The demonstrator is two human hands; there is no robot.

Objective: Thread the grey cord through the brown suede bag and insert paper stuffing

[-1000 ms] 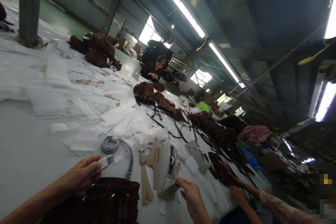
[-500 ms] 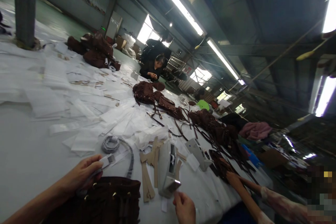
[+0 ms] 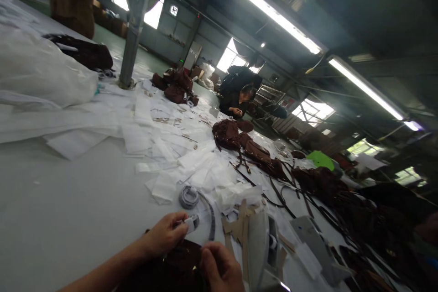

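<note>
My left hand point(image 3: 167, 235) pinches a small white tag point(image 3: 192, 223) with a dark printed patch, just above a dark brown bag point(image 3: 179, 260) at the bottom of the view. My right hand point(image 3: 221, 264) is closed in a pinch beside the bag's right edge; what its fingertips hold, if anything, is too small to make out. Right of that hand stands a grey tape dispenser point(image 3: 258, 246). Beyond my hands lies a coiled grey strip point(image 3: 189, 197), its loose end curving down toward the bag.
Tan card pieces point(image 3: 237, 228) lie by the dispenser, with a second grey dispenser point(image 3: 316, 251) to the right. White sheets point(image 3: 164, 187) cover much of the table. Brown bags with straps point(image 3: 256, 153) run along the right. A co-worker point(image 3: 236, 100) sits at the far side; a post point(image 3: 135, 27) rises on the left.
My right hand has moved left from the tape dispenser to the bag, close to my left hand. The left hand still holds the tag. My view has turned left.
</note>
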